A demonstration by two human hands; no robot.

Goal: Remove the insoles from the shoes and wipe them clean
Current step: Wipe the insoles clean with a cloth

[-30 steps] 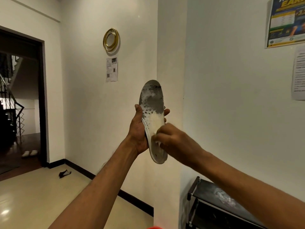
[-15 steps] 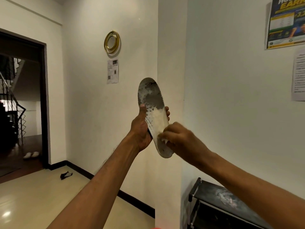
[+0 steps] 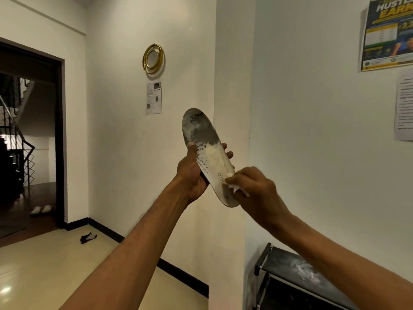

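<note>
A worn insole [image 3: 206,151], grey at the toe and whitish toward the heel, is held up at chest height, toe end up and tilted left. My left hand [image 3: 193,175] grips it around the middle, thumb on the front face and fingers behind. My right hand [image 3: 254,189] pinches a small white wipe [image 3: 234,186] against the insole's heel end. No shoes are visible near the hands.
A black shoe rack [image 3: 288,276] stands low at the right against the white wall. A wall corner [image 3: 214,86] runs down behind the insole. A dark doorway [image 3: 31,139] opens at the left, with white slippers [image 3: 41,209] inside. A small dark scrap [image 3: 88,238] lies on the floor.
My right hand with the wipe has slid down the insole from its middle toward the heel. The insole's heel end has swung to the right, tilting it more.
</note>
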